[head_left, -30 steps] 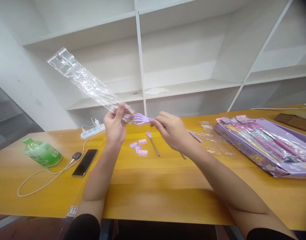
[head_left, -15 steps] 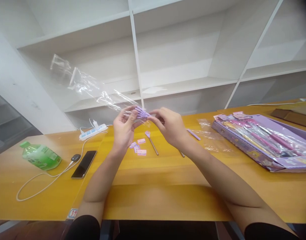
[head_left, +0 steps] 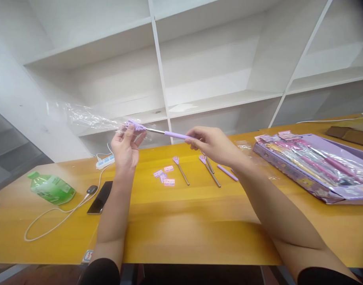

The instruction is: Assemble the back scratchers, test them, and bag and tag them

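A purple back scratcher (head_left: pixel 175 135) with a metal rod is held level above the table between my two hands. My left hand (head_left: pixel 126 144) is closed on its hand-shaped head, together with a clear plastic sleeve (head_left: pixel 86 116) that trails off to the left. The fingers of my right hand (head_left: pixel 208 140) pinch the far end of the purple handle. Below lie a back scratcher head with a metal rod (head_left: pixel 181 171), a second such piece (head_left: pixel 210 171), a third rod partly hidden behind it, and a loose purple handle tube (head_left: pixel 227 172). Several small pink and purple cards (head_left: pixel 169 182) lie beside them.
At the right stands a purple display box (head_left: pixel 291 174) of wrapped back scratchers, with clear wrappers (head_left: pixel 243 145) next to it. On the left are a green bottle (head_left: pixel 52 188), a phone (head_left: pixel 100 198), a white cable (head_left: pixel 63 215) and a power strip (head_left: pixel 106 161). White shelving (head_left: pixel 211 71) rises behind.
My right hand has moved right, away from the head, and the rod and handle now show outside the sleeve. My left hand has shifted left with the head and the sleeve.
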`<state>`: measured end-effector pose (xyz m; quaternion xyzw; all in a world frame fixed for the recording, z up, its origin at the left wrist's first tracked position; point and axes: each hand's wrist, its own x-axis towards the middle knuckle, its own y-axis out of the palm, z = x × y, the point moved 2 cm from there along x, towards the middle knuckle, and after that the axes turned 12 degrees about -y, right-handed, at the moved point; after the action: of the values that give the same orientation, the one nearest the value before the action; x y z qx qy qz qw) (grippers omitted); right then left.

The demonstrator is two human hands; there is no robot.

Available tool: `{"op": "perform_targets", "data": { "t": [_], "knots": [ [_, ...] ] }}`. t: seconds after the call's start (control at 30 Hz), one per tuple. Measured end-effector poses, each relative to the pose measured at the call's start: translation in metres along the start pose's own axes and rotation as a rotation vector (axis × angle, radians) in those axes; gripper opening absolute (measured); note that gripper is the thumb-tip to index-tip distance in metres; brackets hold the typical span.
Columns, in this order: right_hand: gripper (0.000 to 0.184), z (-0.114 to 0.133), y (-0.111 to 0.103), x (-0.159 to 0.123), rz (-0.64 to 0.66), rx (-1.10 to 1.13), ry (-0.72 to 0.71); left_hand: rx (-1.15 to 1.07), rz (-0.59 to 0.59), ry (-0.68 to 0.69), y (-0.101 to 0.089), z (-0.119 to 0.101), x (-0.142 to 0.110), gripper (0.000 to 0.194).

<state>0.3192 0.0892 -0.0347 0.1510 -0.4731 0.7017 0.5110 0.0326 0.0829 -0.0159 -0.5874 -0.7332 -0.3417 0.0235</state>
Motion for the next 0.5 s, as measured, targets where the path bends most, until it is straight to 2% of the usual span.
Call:
{"op": "perform_targets", "data": {
  "t": [0.1, 0.17, 0.3, 0.37, 0.5],
  "knots": [
    [0.014, 0.000, 0.001, 0.000, -0.084, -0.079, -0.082, 0.018, 0.029, 0.003, -0.001, -0.001, 0.000, 0.043],
    [0.013, 0.001, 0.007, 0.001, -0.140, -0.044, -0.110, 0.034, 0.064, -0.018, 0.004, 0.004, -0.005, 0.042],
    [0.032, 0.008, 0.021, -0.001, -0.245, 0.061, -0.179, 0.062, 0.140, -0.112, 0.021, 0.022, -0.020, 0.044],
    [0.038, 0.013, 0.027, -0.002, -0.308, -0.001, -0.252, 0.060, 0.179, -0.170, 0.030, 0.031, -0.028, 0.045],
    [0.036, 0.020, 0.034, -0.004, -0.380, -0.151, -0.384, 0.042, 0.200, -0.234, 0.038, 0.040, -0.036, 0.048]
  ]
}}
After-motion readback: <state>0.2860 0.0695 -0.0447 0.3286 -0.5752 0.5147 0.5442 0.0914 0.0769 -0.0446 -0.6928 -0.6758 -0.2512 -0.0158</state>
